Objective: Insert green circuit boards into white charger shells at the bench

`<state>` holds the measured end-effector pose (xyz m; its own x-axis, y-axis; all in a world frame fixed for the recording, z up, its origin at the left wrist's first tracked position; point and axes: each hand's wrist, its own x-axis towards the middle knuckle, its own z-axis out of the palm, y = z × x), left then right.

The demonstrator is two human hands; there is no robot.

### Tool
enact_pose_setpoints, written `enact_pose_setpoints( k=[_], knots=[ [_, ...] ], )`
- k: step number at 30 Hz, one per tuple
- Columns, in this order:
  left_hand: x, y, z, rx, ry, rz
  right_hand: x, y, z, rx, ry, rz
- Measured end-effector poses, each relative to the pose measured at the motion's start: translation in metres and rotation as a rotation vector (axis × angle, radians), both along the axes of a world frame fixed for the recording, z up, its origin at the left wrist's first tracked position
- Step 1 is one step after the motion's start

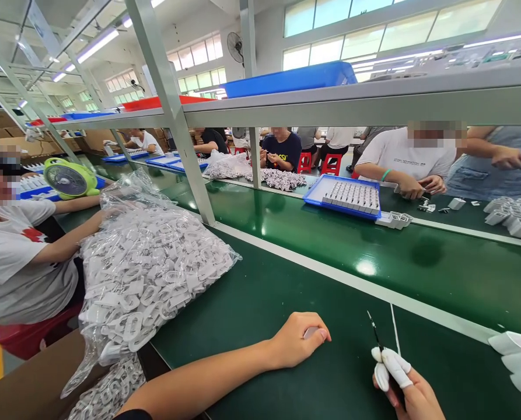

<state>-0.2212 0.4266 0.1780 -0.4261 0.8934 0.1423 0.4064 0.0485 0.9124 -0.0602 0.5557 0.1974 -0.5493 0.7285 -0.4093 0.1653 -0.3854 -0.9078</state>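
Note:
My left hand rests on the dark green tabletop, its fingers curled with the thumb against them. A small whitish piece shows between thumb and forefinger, mostly hidden by the hand. Near the lower right, my right hand has white covers on some fingertips. It grips a slim black tool whose thin, pale tip points up and away; its exact kind is unclear. A thin white line or strip lies on the table just beyond these fingers.
A clear plastic bag of white plastic parts bulges at left, with more parts below. White hollow housings line the right edge. A metal post and shelf stand ahead. Co-workers sit opposite and left; a blue tray lies across.

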Motion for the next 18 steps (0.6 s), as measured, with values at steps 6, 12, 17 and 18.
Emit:
enact_pose_setpoints(
  k=[6,12,17,18],
  knots=[
    [0.0003,0.0003,-0.0002,0.013,0.01,0.015,0.0009,0.0037,-0.0032,-0.011,0.005,-0.003],
    [-0.0004,0.0011,0.0033,0.017,0.013,0.013,0.0015,0.0035,-0.0061,0.023,0.098,0.046],
    [-0.0015,0.0014,0.0039,0.011,-0.007,-0.019,-0.0032,0.0017,-0.0006,0.04,0.157,0.045],
    [-0.0019,0.0017,0.0038,0.009,-0.013,-0.021,-0.0037,0.0021,-0.0007,0.041,0.153,0.031]
  ],
)
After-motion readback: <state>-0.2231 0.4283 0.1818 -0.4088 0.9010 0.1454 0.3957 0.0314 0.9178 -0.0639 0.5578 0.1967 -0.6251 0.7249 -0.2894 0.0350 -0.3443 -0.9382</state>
